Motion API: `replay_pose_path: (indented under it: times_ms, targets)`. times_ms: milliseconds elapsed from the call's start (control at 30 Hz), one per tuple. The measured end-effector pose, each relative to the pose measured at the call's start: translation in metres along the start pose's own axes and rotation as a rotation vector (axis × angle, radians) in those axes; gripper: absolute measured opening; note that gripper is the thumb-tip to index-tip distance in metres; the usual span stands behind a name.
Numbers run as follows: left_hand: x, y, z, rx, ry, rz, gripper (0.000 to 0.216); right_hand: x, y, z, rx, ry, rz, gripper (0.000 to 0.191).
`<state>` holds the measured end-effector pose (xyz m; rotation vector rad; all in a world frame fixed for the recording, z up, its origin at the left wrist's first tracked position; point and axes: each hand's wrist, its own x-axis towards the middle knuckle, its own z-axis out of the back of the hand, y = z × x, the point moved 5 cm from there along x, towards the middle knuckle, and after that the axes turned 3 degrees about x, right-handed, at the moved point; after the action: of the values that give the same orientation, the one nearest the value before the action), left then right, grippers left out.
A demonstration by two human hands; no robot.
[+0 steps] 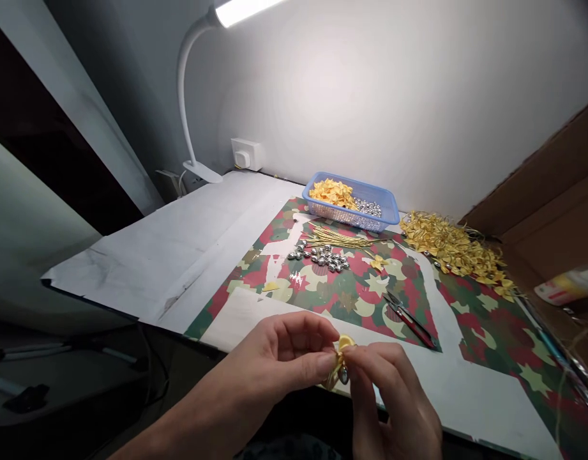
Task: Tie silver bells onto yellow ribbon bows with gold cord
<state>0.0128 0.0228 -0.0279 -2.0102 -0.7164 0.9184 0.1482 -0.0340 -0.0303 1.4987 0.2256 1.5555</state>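
Between my fingertips, just over the table's near edge, is a small yellow ribbon bow (345, 342) with a silver bell-like bead (343, 375) hanging below it. My left hand (294, 358) pinches the bow from the left with thumb and forefinger. From the other side my right hand (394, 390) grips it too, its fingers curled. The fingertips partly cover the bow's middle. Past the hands, thread snips (411, 321) with red handles lie on the patterned sheet. Silver beads (325, 257) are scattered farther back, beside a bundle of gold ties (341, 238).
A blue basket (389, 204) holding yellow bows and silver beads stands against the wall. To its right spreads a heap of yellow bows (447, 246). A white lamp (183, 83) rises at the back left. One loose bow (378, 262) lies near the ties.
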Motion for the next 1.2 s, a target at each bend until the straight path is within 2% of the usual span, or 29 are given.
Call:
replay_pose_path:
  times_ms: [200, 333, 400, 467, 567, 800, 967, 1067, 1200]
  targets:
    - [0.0, 0.0, 0.007, -0.087, -0.015, 0.022, 0.02, -0.002, -0.008, 0.006, 0.157, 0.009, -0.347, 0.035]
    - [-0.002, -0.005, 0.007, -0.191, 0.018, 0.043, 0.013, 0.003, -0.02, 0.01, 0.369, -0.006, -0.63, 0.021]
    - [-0.002, -0.008, 0.006, -0.215, 0.032, 0.057, 0.01, 0.006, -0.028, 0.002, 0.61, 0.092, -0.794, 0.028]
    - [-0.001, -0.01, 0.006, -0.215, 0.021, 0.067, 0.009, 0.008, -0.032, -0.007, 0.857, 0.217, -0.886, 0.033]
    - [-0.001, -0.012, 0.007, -0.213, -0.03, 0.078, 0.01, 0.01, -0.032, -0.013, 1.024, 0.306, -0.91, 0.029]
    - [-0.003, -0.009, 0.009, -0.208, -0.103, 0.104, 0.013, 0.013, -0.029, -0.016, 1.071, 0.245, -0.926, 0.026]
    - [-0.002, -0.006, 0.01, -0.184, -0.115, 0.064, 0.011, 0.012, -0.03, -0.009, 0.864, 0.249, -0.883, 0.027]
    - [-0.001, -0.007, 0.01, -0.065, -0.11, -0.005, 0.009, 0.014, -0.029, 0.0, 0.692, 0.233, -0.807, 0.03]
    - [-0.001, -0.007, 0.008, 0.069, -0.081, -0.049, 0.006, 0.018, -0.026, 0.0, 0.506, 0.317, -0.712, 0.021]
